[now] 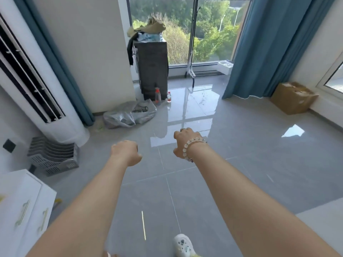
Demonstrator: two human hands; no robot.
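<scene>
Both my bare arms stretch forward over the grey tiled floor (241, 154). My left hand (126, 153) hangs from a bent wrist, back of the hand towards me, fingers drooping out of sight with nothing in them. My right hand (185, 141) hangs the same way a little farther ahead and holds nothing. It wears a dark ring and has a pale bead bracelet (191, 147) on the wrist. The two hands are apart and touch nothing.
A tall white air conditioner (37, 89) stands at left, with a grey slotted rack (53, 156) and a white drawer cabinet (24, 206) near it. Ahead are a dark cabinet (154, 69) topped with clothes, two bottles (158, 95), a plastic bag (130, 114), blue curtains (263, 49), and a cardboard box (293, 98) at right. My white shoe (183, 245) shows below.
</scene>
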